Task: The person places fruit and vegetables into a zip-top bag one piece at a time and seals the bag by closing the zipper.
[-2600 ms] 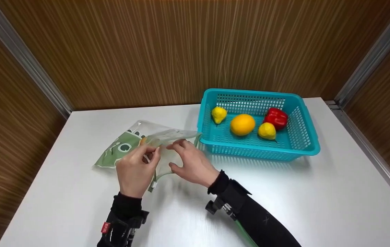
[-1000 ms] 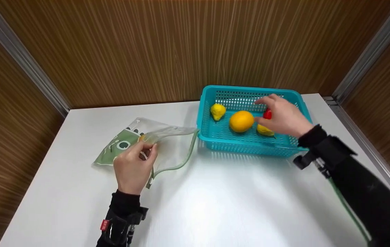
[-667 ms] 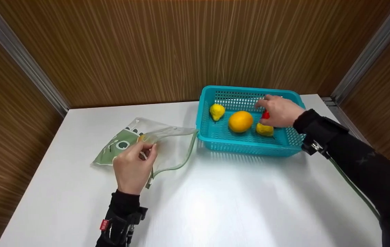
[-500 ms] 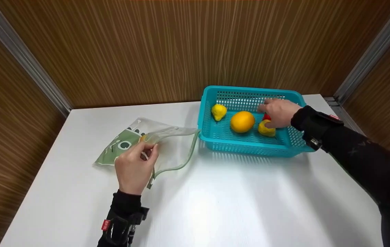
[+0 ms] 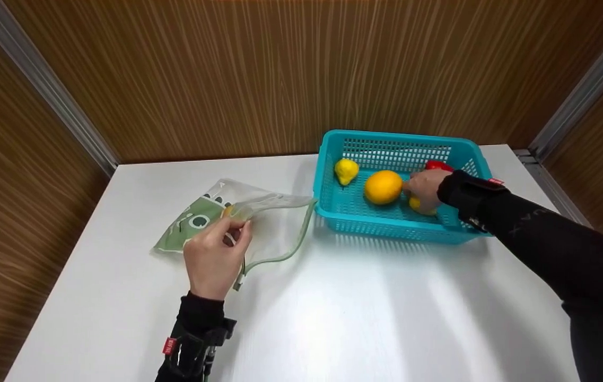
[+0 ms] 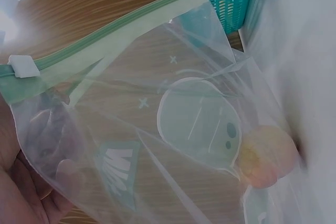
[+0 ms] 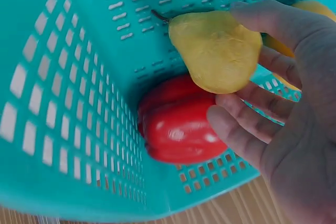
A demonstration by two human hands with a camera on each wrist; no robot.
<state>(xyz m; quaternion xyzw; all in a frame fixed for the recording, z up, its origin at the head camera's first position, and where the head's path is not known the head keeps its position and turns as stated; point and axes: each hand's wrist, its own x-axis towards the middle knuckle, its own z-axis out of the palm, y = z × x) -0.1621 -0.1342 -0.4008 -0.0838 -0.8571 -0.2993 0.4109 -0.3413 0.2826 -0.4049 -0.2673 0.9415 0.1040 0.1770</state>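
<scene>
Bag [image 6: 194, 119] with printed x marks [image 6: 144, 103]

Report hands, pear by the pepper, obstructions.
Left hand pinches bag. Right hand curled round yellow pear, inside basket. Red pepper close beside pear, might crowd fingers.

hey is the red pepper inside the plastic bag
No, the pepper lies in the basket, beside a pear.

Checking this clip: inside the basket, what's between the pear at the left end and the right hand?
The large orange fruit, in the basket between that pear and the right hand. The head view shows this.
</scene>
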